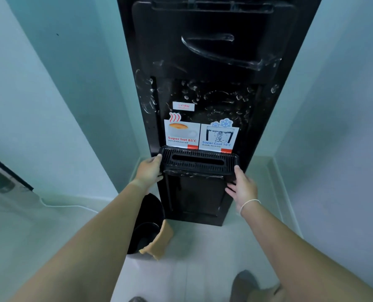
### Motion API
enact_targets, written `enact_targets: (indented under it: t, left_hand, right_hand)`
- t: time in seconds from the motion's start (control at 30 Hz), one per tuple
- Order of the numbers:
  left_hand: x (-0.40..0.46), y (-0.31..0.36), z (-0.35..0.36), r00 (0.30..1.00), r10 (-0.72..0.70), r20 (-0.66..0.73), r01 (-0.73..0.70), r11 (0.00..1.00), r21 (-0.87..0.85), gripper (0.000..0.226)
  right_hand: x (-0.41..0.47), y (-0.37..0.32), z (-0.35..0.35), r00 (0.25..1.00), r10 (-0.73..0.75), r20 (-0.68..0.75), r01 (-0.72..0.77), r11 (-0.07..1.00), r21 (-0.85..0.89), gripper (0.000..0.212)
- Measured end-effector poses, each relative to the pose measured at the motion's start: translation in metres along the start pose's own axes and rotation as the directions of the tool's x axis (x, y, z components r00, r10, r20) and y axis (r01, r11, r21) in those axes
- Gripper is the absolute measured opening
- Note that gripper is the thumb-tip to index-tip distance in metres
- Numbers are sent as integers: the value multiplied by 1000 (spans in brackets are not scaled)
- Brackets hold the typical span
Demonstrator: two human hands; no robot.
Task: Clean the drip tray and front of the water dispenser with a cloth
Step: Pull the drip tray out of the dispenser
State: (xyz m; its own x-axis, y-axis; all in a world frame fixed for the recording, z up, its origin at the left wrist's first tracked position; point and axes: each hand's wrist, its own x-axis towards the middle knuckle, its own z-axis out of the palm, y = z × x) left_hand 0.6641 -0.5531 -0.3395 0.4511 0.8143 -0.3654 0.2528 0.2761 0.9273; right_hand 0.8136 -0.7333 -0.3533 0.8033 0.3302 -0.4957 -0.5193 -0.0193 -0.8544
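A tall black water dispenser stands against the wall, its front streaked with white smears and droplets. Two stickers, a hot cup and a cool glass, sit above the black slotted drip tray. My left hand grips the tray's left end, thumb on its top edge. My right hand holds the tray's right end, fingers curled under it. An orange-tan cloth hangs over the rim of a black bucket on the floor, untouched by either hand.
The black bucket stands on the pale floor just left of the dispenser's base. Light walls close in on both sides. A white cable runs along the floor at left. My shoes show at the bottom edge.
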Motion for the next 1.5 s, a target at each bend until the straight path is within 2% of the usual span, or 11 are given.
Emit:
enact_targets:
  t: [0.17,0.37,0.6,0.7,0.83,1.0,1.13,1.4,1.5]
  left_hand:
    - [2,-4,5,1000,-20,-20,16,983,-183,24]
    - [-3,5,8,998,-47,-43,35,971,-236,27]
    - [-4,10,9,996,-66,-64,49,970,-237,25]
    - [-4,13,9,993,-82,-85,60,972,-229,23]
    - [-5,14,10,993,-81,-82,59,970,-236,24]
    - [-5,14,11,992,-92,-92,65,964,-259,25]
    - [-3,13,11,990,-106,-92,78,961,-266,24]
    - [-1,14,10,985,-131,-113,98,961,-258,22]
    - [-2,28,11,990,-93,-103,62,960,-272,21]
  right_hand:
    - [6,-4,3,1000,2,5,-2,997,80,27]
    - [0,-7,4,1000,-10,-26,12,994,113,17]
    - [-5,-12,6,997,-30,-66,37,995,94,22]
    - [-8,-14,6,996,-33,-84,41,995,89,15]
    - [-6,-15,6,995,-25,-92,34,995,99,33]
    - [-15,-21,9,993,-36,-113,44,996,74,18]
    - [-15,-23,10,993,-31,-110,38,997,61,31]
    - [-17,-24,11,995,-32,-93,40,996,86,32]
    - [-20,-33,11,992,-51,-113,62,994,94,31]
